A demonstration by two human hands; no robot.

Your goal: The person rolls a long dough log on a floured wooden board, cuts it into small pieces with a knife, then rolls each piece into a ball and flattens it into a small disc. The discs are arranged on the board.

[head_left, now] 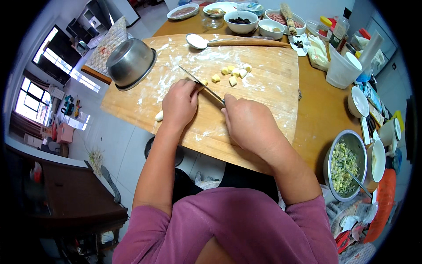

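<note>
slanting forward-left from the clenched right hand, the knife is held beside dough pinned by the curled left hand.

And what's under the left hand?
Wooden board, with pale dough showing on its left and yellow dough beside the knife; whatever the left hand covers is hidden.

Materials and surface finish, by appearance.
Board: pale wood, matt, powder-dusted. Upturned bowl: metal, smooth, dull sheen. Knife blade: metal. Dough pieces: matt. Table: brown wood, smooth, glossy. Shirt: matt cloth. Floor tiles: smooth, glossy.
</note>
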